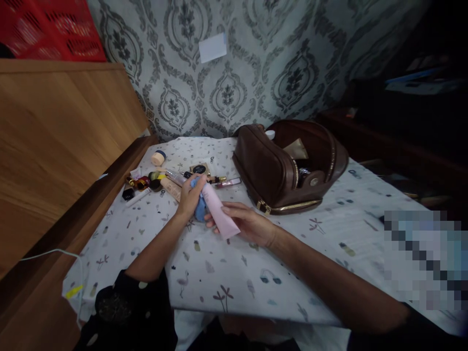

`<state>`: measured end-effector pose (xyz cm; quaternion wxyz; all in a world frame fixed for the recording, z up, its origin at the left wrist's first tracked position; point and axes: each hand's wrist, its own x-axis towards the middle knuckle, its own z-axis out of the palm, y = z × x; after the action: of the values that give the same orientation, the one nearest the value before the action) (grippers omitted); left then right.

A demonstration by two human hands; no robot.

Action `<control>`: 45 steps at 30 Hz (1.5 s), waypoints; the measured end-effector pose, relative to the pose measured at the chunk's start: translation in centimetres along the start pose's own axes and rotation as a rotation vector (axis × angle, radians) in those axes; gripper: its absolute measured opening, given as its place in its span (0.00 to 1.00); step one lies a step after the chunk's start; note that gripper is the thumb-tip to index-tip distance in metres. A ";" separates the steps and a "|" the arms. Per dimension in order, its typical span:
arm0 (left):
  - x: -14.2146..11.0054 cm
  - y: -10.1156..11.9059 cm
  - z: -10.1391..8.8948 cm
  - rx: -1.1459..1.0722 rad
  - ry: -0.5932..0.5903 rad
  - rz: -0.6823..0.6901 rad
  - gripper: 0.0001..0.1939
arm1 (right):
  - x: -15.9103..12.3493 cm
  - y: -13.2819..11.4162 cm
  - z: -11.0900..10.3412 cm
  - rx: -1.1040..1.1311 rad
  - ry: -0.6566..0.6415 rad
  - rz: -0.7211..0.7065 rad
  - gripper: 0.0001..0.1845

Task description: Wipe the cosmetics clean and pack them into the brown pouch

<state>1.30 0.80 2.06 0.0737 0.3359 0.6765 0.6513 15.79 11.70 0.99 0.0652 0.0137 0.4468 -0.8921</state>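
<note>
one pink tube, held by both hands above the patterned cloth

in the head view, the pink tube (220, 214) is tilted over the tabletop, between the clutter and the bag, its flat crimped end towards the wearer. the left hand (189, 197) is closed on a bunched blue cloth (200, 209) against the tube's far end; the right hand (254, 222) clasps the near part, thumb on top, fingertips showing past the other edge.

the tube looks light, soft-walled and smooth, so it would probably squeeze under pressure and could slip a little, but hardly break. the firmest hold is likely near the far end, where the body is rounder; the flat end should suit a light pinch. the cloth looks limp and easily gathered.

counted: one pink tube, one blue cloth, one brown bag (261, 161) standing open with two zip pulls showing at its front, one jar (158, 157) with a dark lid, one round dark compact (200, 168), one beige tube (171, 188). the other small cosmetics (142, 183) overlap too much to count surely. one white card (213, 48) is on the wall.
</note>
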 end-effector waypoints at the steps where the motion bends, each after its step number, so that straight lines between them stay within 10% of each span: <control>1: 0.0 0.0 0.0 0.011 0.011 -0.002 0.19 | 0.1 0.1 0.0 -0.015 0.016 0.008 0.20; 18: 0.0 -0.9 0.5 -0.142 0.072 -0.094 0.24 | 0.6 0.4 -0.5 -0.059 0.145 -0.031 0.30; 30: -1.0 -1.0 1.7 -0.280 -0.245 -0.353 0.27 | 0.9 0.4 -0.7 -0.057 0.217 -0.094 0.28; 45: -1.2 -1.6 1.4 -0.372 -0.349 -0.312 0.22 | 1.4 0.9 -2.3 -0.912 0.390 -0.448 0.23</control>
<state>2.40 1.46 -0.08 0.3484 0.3153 0.5662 0.6772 14.43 12.91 -1.22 -0.2115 0.0539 0.7842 -0.5809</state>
